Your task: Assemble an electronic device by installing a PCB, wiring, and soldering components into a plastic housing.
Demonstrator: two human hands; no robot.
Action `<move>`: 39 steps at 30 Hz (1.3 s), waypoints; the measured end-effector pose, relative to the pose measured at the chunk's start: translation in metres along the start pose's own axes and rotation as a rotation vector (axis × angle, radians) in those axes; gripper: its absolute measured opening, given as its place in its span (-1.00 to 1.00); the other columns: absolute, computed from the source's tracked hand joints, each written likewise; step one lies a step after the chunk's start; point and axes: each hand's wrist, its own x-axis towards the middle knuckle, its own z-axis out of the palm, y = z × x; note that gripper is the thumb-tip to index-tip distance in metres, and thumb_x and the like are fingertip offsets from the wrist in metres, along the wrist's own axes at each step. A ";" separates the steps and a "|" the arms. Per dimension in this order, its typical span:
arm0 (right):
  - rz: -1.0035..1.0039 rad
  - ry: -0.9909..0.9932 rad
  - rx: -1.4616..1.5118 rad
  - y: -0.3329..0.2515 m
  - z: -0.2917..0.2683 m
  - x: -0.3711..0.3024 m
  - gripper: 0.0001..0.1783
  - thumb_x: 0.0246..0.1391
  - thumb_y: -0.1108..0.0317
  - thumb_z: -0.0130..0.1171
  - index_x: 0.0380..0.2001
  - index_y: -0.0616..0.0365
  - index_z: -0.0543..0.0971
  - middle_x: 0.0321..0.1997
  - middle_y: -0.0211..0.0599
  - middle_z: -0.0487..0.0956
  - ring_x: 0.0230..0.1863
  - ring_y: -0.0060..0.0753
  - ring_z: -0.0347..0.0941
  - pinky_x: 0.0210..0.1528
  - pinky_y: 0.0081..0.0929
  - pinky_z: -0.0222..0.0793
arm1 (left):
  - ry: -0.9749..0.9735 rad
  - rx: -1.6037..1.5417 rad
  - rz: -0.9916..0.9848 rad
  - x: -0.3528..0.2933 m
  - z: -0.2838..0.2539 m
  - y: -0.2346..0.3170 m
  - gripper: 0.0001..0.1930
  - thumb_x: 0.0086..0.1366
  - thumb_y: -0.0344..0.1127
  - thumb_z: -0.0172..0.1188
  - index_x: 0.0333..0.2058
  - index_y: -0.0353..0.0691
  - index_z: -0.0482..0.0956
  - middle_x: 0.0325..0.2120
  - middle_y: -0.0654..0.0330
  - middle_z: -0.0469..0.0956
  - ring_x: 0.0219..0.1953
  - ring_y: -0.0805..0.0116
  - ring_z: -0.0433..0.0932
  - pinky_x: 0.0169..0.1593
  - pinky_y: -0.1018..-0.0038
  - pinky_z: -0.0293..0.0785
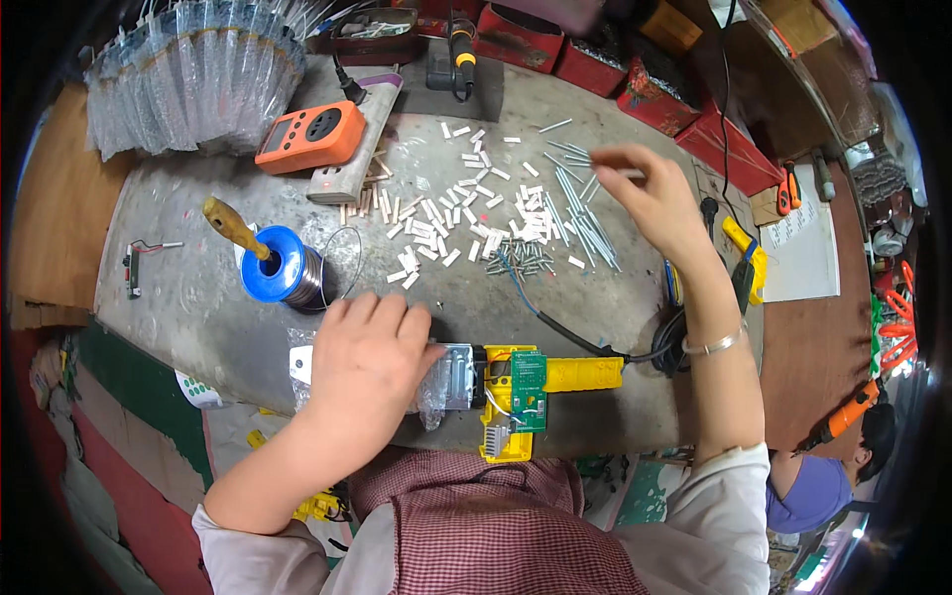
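- Working at a grey bench [188,253] in a checked apron [496,540], with both bare hands forward.
- Draping the left hand [372,347], with fingers curled downward, over clear bubble wrap [432,405] at the silver metal section [456,377] of a yellow housing [583,374]; cannot tell how firmly gripping, or on what.
- Lying at the near edge of the bench, right of the left hand: that housing, with a green circuit board [533,392] across it.
- Reaching out with the right hand [640,188], above a bangle [716,345], beside scattered metal rods [593,233]; held narrow between thumb and fingers, but cannot tell whether pinching anything.
- Spread mid-bench: short white tubes [535,220], with a heap of small screws [521,262] just below.
- Standing to the left: a blue spool [286,260] of wire, near a wooden handle [233,226].
- Placed farther back: an orange meter [342,134] and red boxes [516,38].
- Visible at far right: a person in purple [813,491].
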 end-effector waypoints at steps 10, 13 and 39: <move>-0.173 0.074 0.124 -0.010 0.070 0.094 -0.37 -0.03 0.51 0.14 0.18 -0.12 0.39 -0.20 -0.28 0.58 -0.30 -0.36 0.52 -0.12 -0.39 0.46 | -0.134 -0.020 0.041 -0.008 -0.016 -0.013 -0.87 -0.04 -0.53 0.15 -0.43 -0.26 0.50 -0.51 0.13 0.39 -0.38 0.14 0.46 -0.33 0.28 0.38; -0.212 0.079 0.113 -0.020 0.084 0.111 -0.33 -0.06 0.49 0.18 0.19 -0.14 0.38 -0.25 -0.23 0.59 -0.29 -0.29 0.54 -0.13 -0.35 0.46 | -0.027 -0.037 -0.079 0.002 -0.009 -0.018 -0.87 -0.01 -0.57 0.14 -0.40 -0.31 0.51 -0.50 0.09 0.38 -0.42 0.08 0.47 -0.38 0.26 0.40; 0.454 0.342 0.768 0.051 0.017 -0.007 -0.73 0.17 0.16 0.05 -0.51 0.06 0.36 -0.75 -0.56 0.25 -0.76 -0.68 0.06 -0.68 -0.61 -0.12 | 0.079 -0.496 -0.023 0.100 0.071 -0.027 -0.87 0.07 -0.59 0.24 -0.37 -0.28 0.65 -0.44 0.07 0.54 -0.36 0.09 0.57 -0.27 0.33 0.47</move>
